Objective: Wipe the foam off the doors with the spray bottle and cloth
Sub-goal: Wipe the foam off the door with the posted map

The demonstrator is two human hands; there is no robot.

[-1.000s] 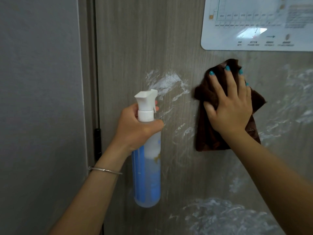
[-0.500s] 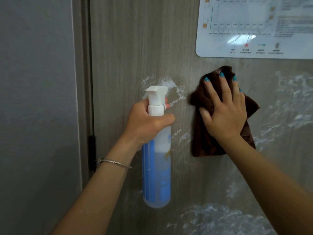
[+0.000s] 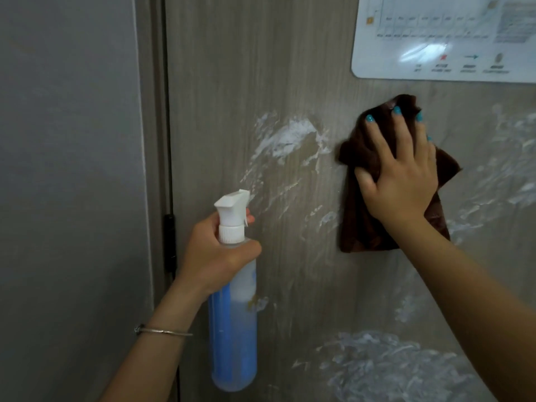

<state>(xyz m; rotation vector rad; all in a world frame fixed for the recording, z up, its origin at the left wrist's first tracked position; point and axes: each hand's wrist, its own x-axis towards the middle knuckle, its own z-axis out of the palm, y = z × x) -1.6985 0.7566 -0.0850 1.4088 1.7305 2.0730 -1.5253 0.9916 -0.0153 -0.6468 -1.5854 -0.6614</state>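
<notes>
Right hand (image 3: 401,181) flat on cloth (image 3: 365,233), fingers spread, pressing it to door (image 3: 232,82) just below chart (image 3: 435,39); left hand (image 3: 214,253) wrapped round bottle (image 3: 233,329) neck, nozzle facing door. Foam (image 3: 290,137) patch sits left of cloth, more lower right; suggest sweeping cloth left through patch with even palm pressure, overlapping passes; mist only where smears drag.

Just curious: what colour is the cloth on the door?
Dark brown; the cloth shows best in the head view, pressed under the right hand.
</notes>
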